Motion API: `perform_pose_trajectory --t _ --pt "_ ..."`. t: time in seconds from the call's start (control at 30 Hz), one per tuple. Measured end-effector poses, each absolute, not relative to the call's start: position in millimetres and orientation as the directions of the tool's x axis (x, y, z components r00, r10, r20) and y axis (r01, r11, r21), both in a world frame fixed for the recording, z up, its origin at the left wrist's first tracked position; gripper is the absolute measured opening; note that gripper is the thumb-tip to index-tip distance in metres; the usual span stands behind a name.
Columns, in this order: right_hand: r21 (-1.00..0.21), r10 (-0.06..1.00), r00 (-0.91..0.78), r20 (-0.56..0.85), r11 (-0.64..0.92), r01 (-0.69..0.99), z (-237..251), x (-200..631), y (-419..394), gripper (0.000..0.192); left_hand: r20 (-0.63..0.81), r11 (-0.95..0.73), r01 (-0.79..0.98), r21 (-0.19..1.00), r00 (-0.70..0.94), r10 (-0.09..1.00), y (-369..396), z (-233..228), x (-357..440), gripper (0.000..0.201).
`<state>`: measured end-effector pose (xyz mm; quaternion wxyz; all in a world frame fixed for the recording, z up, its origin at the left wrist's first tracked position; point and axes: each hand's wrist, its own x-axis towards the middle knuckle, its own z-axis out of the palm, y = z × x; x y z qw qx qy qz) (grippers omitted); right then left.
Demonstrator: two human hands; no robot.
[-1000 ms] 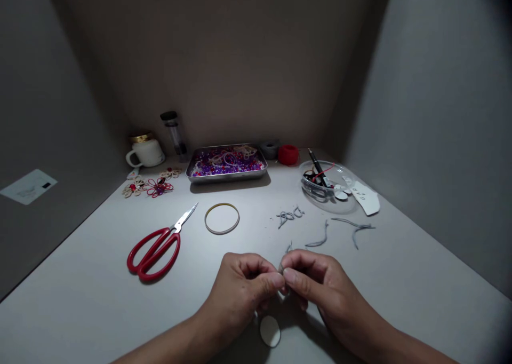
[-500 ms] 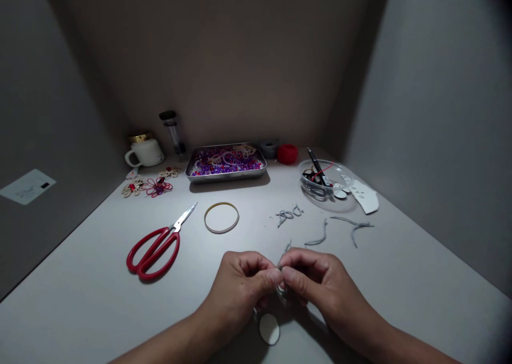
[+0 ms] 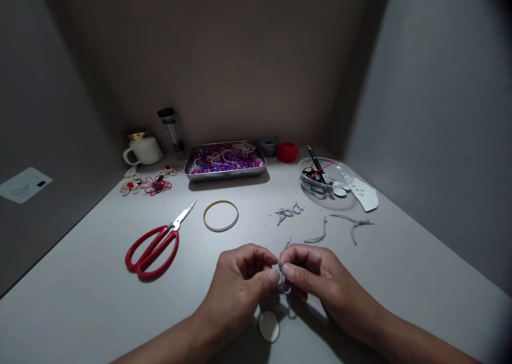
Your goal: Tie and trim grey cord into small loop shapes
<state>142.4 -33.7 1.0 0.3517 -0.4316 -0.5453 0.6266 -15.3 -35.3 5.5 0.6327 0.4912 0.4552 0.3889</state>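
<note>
My right hand [image 3: 320, 276] pinches a looped grey cord [image 3: 285, 286] between thumb and forefinger. One end of the cord sticks up past the fingertips and a loop hangs beneath them. Just left of it is my left hand [image 3: 246, 284], thumb and forefinger slightly apart, with the thumb tip close to the cord; whether it touches I cannot tell. On the table below the hands lies a round white disc [image 3: 269, 326] with a dark rim. Cut pieces of grey cord [image 3: 318, 238] are scattered beyond my right hand.
Red-handled scissors [image 3: 160, 244] and a hoop [image 3: 221, 230] lie to the left. Farther back are cord flowers [image 3: 156, 185], a lidded mug [image 3: 144, 150], a metal tray [image 3: 228, 176] of beads, a red cord roll [image 3: 287, 152] and a clear dish [image 3: 340, 196] holding a pen.
My left thumb and forefinger have parted and come off their pinch at the cord. My right hand keeps its pinch, and more of the grey loop now shows below it.
</note>
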Motion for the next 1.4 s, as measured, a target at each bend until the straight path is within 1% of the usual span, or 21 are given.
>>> perform_pose_trajectory --t 0.07,0.13,0.27,0.37,0.5,0.57,0.63,0.67,0.77,0.87,0.93,1.0,1.13,1.2,1.3,1.4 --pt "-0.982 0.900 -0.396 -0.179 -0.191 0.011 2 144 -32 0.031 -0.158 0.182 -0.062 0.981 0.280 0.947 -36 7 -16 0.011" --pt "-0.976 0.886 -0.420 -0.196 -0.216 0.002 2 145 -30 0.029 -0.111 0.126 -0.035 0.991 0.287 0.952 -37 8 -18 0.009" --pt "-0.969 0.863 -0.449 -0.233 -0.247 0.027 4 145 -28 0.025 0.057 -0.088 0.076 0.993 0.343 0.938 -35 6 -22 0.013" --pt "-0.962 0.844 -0.470 -0.257 -0.271 0.040 6 146 -28 0.021 0.190 -0.250 0.115 0.961 0.380 0.905 -35 1 -24 0.012" --pt "-0.956 0.839 -0.472 -0.272 -0.292 0.032 7 148 -28 0.017 0.299 -0.387 0.179 0.904 0.383 0.874 -38 -2 -24 0.010" --pt "-0.956 0.837 -0.479 -0.263 -0.293 0.014 5 148 -28 0.018 0.350 -0.440 0.187 0.879 0.375 0.858 -39 -2 -22 0.011" --pt "-0.954 0.841 -0.475 -0.257 -0.299 -0.013 3 149 -28 0.023 0.364 -0.448 0.205 0.870 0.345 0.865 -40 -2 -22 0.012" --pt "-0.950 0.846 -0.465 -0.262 -0.310 -0.027 2 149 -28 0.025 0.347 -0.426 0.222 0.877 0.319 0.882 -40 -2 -22 0.013" --pt "-0.934 0.846 -0.441 -0.301 -0.354 -0.043 1 149 -29 0.033 0.239 -0.290 0.248 0.924 0.217 0.946 -40 -1 -21 0.013" --pt "-0.941 0.846 -0.430 -0.315 -0.337 0.028 1 149 -28 0.033 0.139 -0.170 0.218 0.961 0.150 0.979 -40 0 -21 0.011" --pt "-0.954 0.873 -0.388 -0.296 -0.291 0.074 2 149 -27 0.030 0.111 -0.142 0.221 0.965 0.147 0.983 -40 1 -20 0.012" --pt "-0.965 0.894 -0.362 -0.264 -0.244 0.102 4 149 -26 0.028 0.112 -0.150 0.249 0.957 0.160 0.981 -41 3 -20 0.014" --pt "-0.970 0.891 -0.388 -0.236 -0.190 0.154 7 151 -23 0.027 0.160 -0.208 0.308 0.928 0.173 0.972 -42 3 -20 0.015" --pt "-0.967 0.887 -0.386 -0.253 -0.223 0.122 7 151 -23 0.026 0.222 -0.271 0.338 0.901 0.176 0.959 -42 1 -20 0.016" --pt "-0.949 0.871 -0.383 -0.308 -0.308 0.062 6 147 -26 0.032 0.314 -0.367 0.337 0.867 0.203 0.928 -42 -2 -18 0.018" --pt "-0.932 0.871 -0.338 -0.356 -0.359 0.057 6 142 -30 0.027 0.339 -0.392 0.309 0.866 0.212 0.916 -44 -3 -17 0.019"
